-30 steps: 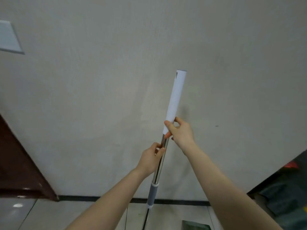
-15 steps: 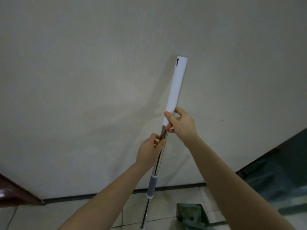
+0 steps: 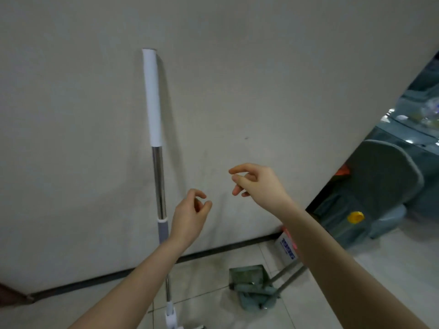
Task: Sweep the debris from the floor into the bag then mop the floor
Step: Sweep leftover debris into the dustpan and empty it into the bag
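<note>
The mop (image 3: 158, 176), with a white grip, steel shaft and grey collar, stands upright against the pale wall, left of centre. Its white head joint shows at the bottom edge. My left hand (image 3: 188, 216) hovers just right of the shaft, fingers loosely curled, holding nothing. My right hand (image 3: 255, 184) is further right and higher, fingers also loosely curled and holding nothing. A green dustpan and broom set (image 3: 251, 284) lies on the tiled floor to the right, its metal handles angled up toward the wall.
A dark skirting strip (image 3: 107, 279) runs along the wall's foot. A grey-green chair (image 3: 382, 184) and a yellow cap-like object (image 3: 355, 217) sit at right. A blue-and-white box (image 3: 287, 248) leans at the wall corner. A dark brown door edge (image 3: 9, 295) shows at lower left.
Both hands have let go of the mop handle and moved right of it. The mop now leans alone on the wall, and the view has swung right and down.
</note>
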Motion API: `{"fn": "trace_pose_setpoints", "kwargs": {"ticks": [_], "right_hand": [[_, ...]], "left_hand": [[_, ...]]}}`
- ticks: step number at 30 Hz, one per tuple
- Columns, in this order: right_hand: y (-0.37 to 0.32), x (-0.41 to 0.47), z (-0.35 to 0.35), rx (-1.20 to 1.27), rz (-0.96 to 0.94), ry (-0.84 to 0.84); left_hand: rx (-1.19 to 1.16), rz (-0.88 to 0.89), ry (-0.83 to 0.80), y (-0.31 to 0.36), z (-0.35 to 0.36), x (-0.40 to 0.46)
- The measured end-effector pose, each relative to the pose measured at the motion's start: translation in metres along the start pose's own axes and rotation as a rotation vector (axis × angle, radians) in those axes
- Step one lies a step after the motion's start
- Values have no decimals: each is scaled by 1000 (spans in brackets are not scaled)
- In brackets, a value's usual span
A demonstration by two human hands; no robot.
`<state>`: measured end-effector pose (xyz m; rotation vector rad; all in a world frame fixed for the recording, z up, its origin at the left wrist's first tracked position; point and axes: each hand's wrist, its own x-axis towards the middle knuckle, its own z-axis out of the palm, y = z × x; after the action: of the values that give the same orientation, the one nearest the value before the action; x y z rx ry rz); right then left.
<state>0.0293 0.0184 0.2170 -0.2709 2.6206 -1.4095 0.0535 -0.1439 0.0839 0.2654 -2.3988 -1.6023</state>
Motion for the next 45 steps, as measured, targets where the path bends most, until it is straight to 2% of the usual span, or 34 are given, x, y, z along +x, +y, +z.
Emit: {"fn": "trace_pose_setpoints", "kwargs": {"ticks": [3,8,10,13,17,22,29,32,34,39,45], "right_hand": [[44,-62,-70,-88,9,28],[123,-152,-176,-241,79,290],[152,-172,-206,-330,111,341],[183,-182,-233,-457,126,328],[210,-166,-243,-566,76,258],[232,-112,-248,-762,-23,116],[250,-5,-238,-1131,-102,-351],[244,24,-241,-1394,-86,-382],[246,36,-237,-1480,-113,-442],[274,56,-239,-1570,-193,-675],[307,76,-274,-1600,-446,-693]], "left_hand": [[44,-50,-220,25,80,-45],[126,-124,-536,58,201,-109],[157,-132,-611,65,237,-127],[207,-146,-660,73,276,-139],[199,-208,-677,75,319,-136],[247,-329,-582,62,379,-114],[198,-525,-494,27,460,-78],[227,-524,-499,21,487,-71],[243,-584,-447,19,504,-64],[260,-656,-427,28,528,-50],[411,-616,-249,21,557,-39]]}}
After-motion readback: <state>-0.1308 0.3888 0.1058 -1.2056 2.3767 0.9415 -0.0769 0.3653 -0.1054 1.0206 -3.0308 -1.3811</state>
